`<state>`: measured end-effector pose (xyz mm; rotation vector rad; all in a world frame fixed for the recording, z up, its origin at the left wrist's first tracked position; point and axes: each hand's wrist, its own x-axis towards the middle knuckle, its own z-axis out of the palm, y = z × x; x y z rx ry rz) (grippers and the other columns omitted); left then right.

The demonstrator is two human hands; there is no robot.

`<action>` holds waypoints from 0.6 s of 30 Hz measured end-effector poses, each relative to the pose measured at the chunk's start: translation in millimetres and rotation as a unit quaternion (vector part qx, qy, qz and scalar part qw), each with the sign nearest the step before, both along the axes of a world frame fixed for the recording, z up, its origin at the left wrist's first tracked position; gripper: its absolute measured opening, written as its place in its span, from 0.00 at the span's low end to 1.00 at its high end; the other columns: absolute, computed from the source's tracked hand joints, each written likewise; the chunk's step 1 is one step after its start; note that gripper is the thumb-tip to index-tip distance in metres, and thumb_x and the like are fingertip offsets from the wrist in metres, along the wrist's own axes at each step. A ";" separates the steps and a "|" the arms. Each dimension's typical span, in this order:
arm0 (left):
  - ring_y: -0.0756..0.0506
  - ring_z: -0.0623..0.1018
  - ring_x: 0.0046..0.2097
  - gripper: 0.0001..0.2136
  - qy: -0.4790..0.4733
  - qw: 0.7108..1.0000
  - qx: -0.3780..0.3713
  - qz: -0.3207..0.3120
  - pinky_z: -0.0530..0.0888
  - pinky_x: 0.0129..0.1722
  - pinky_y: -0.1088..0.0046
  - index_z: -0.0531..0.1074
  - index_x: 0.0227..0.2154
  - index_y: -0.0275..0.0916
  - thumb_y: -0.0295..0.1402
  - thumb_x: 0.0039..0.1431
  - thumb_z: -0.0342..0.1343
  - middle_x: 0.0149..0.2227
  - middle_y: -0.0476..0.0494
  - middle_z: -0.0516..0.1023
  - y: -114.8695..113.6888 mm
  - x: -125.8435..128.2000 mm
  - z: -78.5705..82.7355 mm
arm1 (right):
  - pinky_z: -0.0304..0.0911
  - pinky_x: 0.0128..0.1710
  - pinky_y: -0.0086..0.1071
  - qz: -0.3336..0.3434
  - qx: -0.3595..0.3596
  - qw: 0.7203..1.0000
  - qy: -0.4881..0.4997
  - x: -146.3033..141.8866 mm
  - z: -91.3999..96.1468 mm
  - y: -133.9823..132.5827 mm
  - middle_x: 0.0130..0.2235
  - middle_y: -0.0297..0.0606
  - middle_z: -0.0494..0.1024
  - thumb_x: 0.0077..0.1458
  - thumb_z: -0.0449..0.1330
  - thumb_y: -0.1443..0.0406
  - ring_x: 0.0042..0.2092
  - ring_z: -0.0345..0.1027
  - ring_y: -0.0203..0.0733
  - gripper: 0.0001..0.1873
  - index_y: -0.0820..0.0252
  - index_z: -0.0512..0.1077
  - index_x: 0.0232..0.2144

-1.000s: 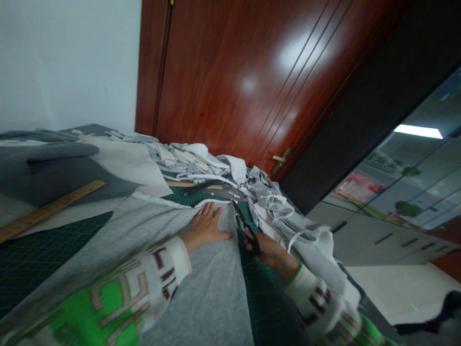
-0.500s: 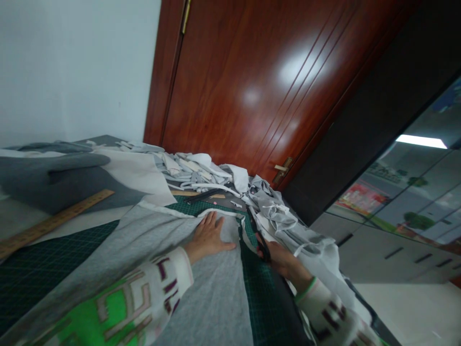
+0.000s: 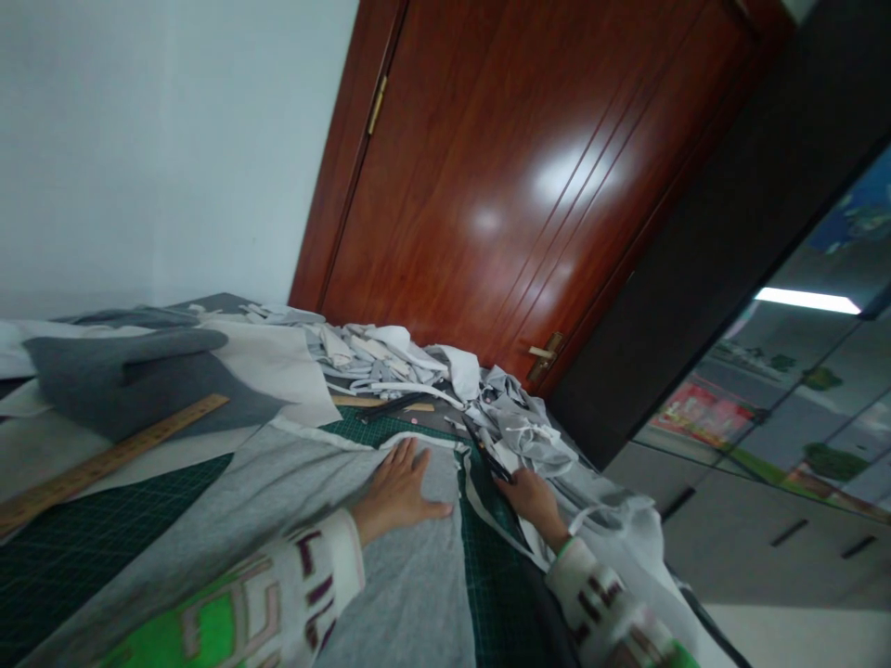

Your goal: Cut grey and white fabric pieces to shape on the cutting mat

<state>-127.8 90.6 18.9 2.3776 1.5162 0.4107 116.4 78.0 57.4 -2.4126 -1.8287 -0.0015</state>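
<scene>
The step in hand looks like trimming the right edge of the grey cloth [image 3: 410,594], which lies over a green cutting mat [image 3: 496,594] on the bench [image 3: 224,301], directly in front of the person. A narrow strip [image 3: 487,521] curves just beside that edge near the far corner; whether it is wholly cut free there is hard to tell. The scissors [image 3: 491,457] point away from the person, to the right of the corner and apart from the cloth's edge, so the next move seems to call for clearing the strip or bringing the blades back to the edge, with the corner kept flat. The left hand [image 3: 398,496] lies palm down on the cloth, its grip wide and holding nothing: fingertips reach the pale band along the far edge, and the thumb stretches toward the trimmed side. That arm comes in low from the left, its patterned sleeve across the cloth. The right hand [image 3: 533,503] has its grip closed around the scissors' handles, the forearm angled in from the lower right, close to the heap of scraps [image 3: 539,445]. Whether the blades are parted cannot be made out.
</scene>
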 end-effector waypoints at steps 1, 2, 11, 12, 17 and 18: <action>0.31 0.42 0.72 0.52 0.001 1.000 -0.001 0.000 0.45 0.69 0.55 0.52 0.69 0.28 0.62 0.51 0.56 0.72 0.24 0.41 -0.1 -0.2 0.6 | 0.66 0.42 0.39 0.003 -0.004 1.000 -0.013 -2.9 0.6 4.9 0.45 0.57 0.82 0.63 0.57 0.55 0.49 0.77 0.58 0.19 0.67 0.78 0.39; 0.31 0.41 0.72 0.52 0.003 1.000 -0.002 0.001 0.45 0.69 0.55 0.52 0.69 0.28 0.62 0.51 0.56 0.72 0.24 0.41 -0.2 -0.4 1.2 | 0.66 0.43 0.40 0.005 -0.009 1.000 -0.022 -5.8 1.3 9.7 0.46 0.57 0.82 0.63 0.57 0.55 0.50 0.76 0.58 0.20 0.68 0.78 0.41; 0.32 0.41 0.73 0.52 0.007 1.000 -0.005 -0.004 0.44 0.69 0.56 0.52 0.69 0.28 0.62 0.51 0.56 0.72 0.25 0.41 -1.1 0.1 2.5 | 0.66 0.52 0.40 0.028 -0.027 0.997 -0.068 -7.6 -2.4 42.4 0.50 0.54 0.81 0.63 0.58 0.57 0.54 0.74 0.52 0.20 0.68 0.77 0.46; 0.32 0.41 0.73 0.52 0.008 1.000 -0.005 -0.003 0.44 0.69 0.56 0.52 0.69 0.28 0.62 0.51 0.56 0.72 0.25 0.41 -1.0 0.2 2.3 | 0.66 0.52 0.41 0.027 -0.029 0.997 -0.070 -5.7 -2.9 45.5 0.50 0.53 0.81 0.63 0.58 0.57 0.53 0.75 0.51 0.19 0.68 0.77 0.45; 0.33 0.41 0.73 0.52 0.013 1.000 -0.003 -0.001 0.44 0.69 0.56 0.52 0.69 0.29 0.62 0.51 0.55 0.72 0.24 0.41 -1.2 0.3 1.6 | 0.68 0.49 0.42 0.023 -0.023 0.997 -0.077 -0.2 -4.2 58.9 0.47 0.52 0.82 0.58 0.64 0.56 0.50 0.76 0.50 0.20 0.68 0.76 0.44; 0.33 0.41 0.73 0.52 0.013 1.000 -0.002 -0.001 0.44 0.69 0.56 0.52 0.69 0.29 0.63 0.51 0.55 0.72 0.24 0.41 -1.2 0.4 1.6 | 0.68 0.48 0.42 0.024 -0.014 0.997 -0.078 -0.1 -4.3 60.1 0.47 0.51 0.82 0.56 0.65 0.57 0.49 0.76 0.50 0.20 0.68 0.76 0.44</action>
